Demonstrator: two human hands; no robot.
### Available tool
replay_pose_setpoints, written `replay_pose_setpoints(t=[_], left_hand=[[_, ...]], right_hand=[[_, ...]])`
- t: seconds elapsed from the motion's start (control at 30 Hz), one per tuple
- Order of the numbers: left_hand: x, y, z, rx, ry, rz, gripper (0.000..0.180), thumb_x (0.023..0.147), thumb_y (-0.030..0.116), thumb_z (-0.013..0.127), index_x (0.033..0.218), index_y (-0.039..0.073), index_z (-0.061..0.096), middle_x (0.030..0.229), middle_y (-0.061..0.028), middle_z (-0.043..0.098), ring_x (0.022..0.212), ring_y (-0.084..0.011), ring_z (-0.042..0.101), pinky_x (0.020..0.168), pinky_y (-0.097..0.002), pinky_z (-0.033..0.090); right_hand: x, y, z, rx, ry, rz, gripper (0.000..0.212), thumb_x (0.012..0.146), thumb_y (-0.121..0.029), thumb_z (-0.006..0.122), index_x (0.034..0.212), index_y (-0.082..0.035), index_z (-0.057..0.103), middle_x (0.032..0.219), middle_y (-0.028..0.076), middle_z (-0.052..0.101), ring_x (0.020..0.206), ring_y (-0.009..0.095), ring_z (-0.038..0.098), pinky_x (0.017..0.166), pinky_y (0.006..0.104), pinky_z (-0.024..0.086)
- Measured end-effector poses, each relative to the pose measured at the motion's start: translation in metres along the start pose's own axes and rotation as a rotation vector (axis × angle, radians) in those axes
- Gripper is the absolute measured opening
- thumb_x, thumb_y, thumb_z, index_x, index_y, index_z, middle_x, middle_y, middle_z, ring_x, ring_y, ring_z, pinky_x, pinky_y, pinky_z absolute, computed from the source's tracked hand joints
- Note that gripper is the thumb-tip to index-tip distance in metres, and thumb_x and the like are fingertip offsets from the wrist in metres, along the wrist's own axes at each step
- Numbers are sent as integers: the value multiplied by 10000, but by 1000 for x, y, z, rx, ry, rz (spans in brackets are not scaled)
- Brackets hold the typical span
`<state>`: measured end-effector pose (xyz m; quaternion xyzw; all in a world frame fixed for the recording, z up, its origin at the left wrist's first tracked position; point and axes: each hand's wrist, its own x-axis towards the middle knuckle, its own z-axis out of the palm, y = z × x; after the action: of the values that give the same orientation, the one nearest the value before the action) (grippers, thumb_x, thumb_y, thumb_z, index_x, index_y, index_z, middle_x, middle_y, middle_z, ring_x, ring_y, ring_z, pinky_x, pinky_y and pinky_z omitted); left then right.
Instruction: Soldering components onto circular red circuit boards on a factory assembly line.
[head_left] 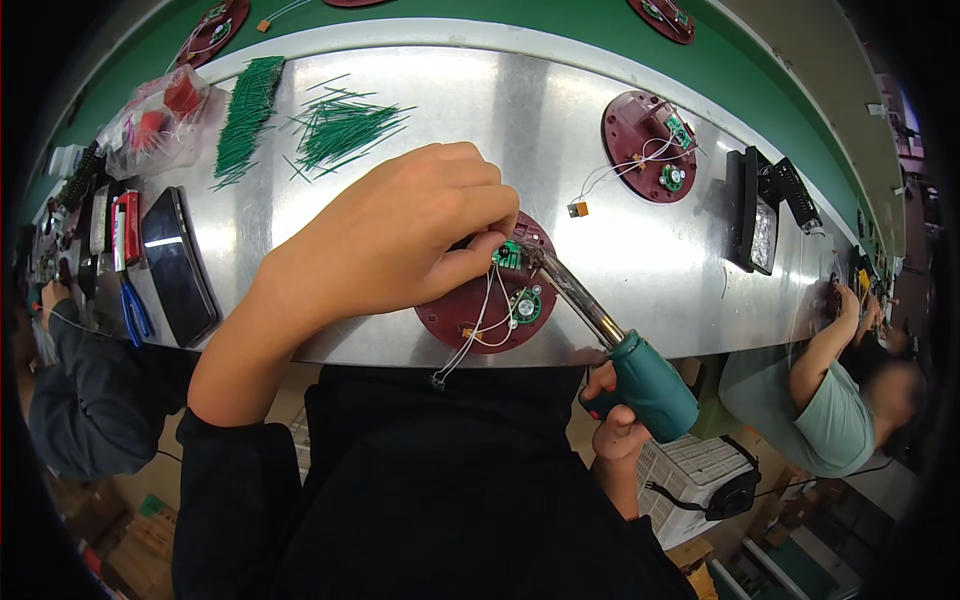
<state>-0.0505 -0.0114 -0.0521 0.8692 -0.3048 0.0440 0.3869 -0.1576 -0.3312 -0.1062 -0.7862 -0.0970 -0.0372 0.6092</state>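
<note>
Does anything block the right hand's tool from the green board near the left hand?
Nothing visible does. The soldering tool has its tip beside the green board, though contact is unclear; the left hand is at the board's left.

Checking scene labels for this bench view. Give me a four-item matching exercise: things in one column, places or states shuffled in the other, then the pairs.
Things
1. soldering iron
2. dark phone
3. plastic bag
4. nearest maroon disc

Places or states
A. just right of the blue-handled tool
B. partly covered by the left hand
C. gripped in the right hand
D. at the picture's upper left, with red showing through

Pairs: 1-C, 2-A, 3-D, 4-B
</note>
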Motion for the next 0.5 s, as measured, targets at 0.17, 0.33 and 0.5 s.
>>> replay_pose_setpoints(t=[0.17, 0.33, 0.5], left_hand=[[0, 0, 0, 1, 7, 11, 102, 851, 27, 739, 923, 16, 667, 900, -101, 656, 899, -303, 638, 811, -401, 517], [1, -2, -2, 11, -9, 21, 102, 848, 32, 740, 918, 24, 665, 900, -94, 656, 892, -292, 636, 841, -394, 501], [-5, -2, -10, 77, 6, 0, 105, 850, 54, 742, 929, 49, 673, 862, -62, 650, 887, -278, 643, 860, -400, 485]], right_hand=[[-6, -1, 1, 13, 37, 81, 897, 925, -799, 605, 1136, 72, 626, 785, 87, 638, 770, 200, 638, 722, 334, 527], [-1, -3, 6, -4, 29, 18, 951, 931, -816, 568, 1153, 107, 625, 797, 87, 648, 1078, 306, 662, 981, 457, 529], [-1, -9, 10, 56, 49, 104, 960, 920, -821, 575, 1188, 100, 617, 800, 93, 646, 992, 276, 670, 967, 455, 534]])
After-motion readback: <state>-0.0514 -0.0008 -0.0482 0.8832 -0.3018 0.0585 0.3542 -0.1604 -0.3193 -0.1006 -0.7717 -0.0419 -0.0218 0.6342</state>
